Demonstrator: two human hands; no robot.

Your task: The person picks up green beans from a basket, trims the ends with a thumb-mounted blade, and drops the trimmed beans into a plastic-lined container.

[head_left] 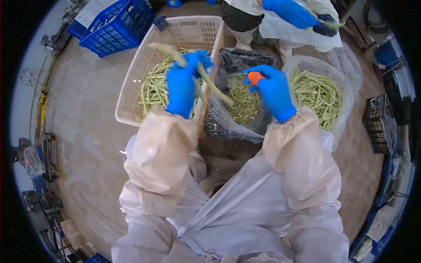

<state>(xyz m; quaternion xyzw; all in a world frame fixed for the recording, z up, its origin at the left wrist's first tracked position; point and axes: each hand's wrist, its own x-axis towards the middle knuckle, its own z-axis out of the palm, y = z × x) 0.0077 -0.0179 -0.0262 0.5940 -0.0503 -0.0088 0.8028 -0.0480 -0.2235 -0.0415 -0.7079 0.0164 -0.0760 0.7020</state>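
My left hand (182,87), in a blue glove, is closed around a few long pale green beans (218,93) that stick out on both sides of it. It is held above a white plastic crate (131,94) with more green beans (154,85) inside. My right hand (275,91), also blue-gloved, grips a small tool with an orange handle (255,78); its working end is too blurred to make out. Below and between my hands stands a dark crate lined with clear plastic (228,125), holding short cut bits of bean (245,103).
To the right, a clear plastic bag (351,118) holds many beans (318,96). A co-worker's blue-gloved hand (291,13) holds a bean across from me. Blue crates (114,30) stand at the upper left, and a black crate (379,125) at the right edge.
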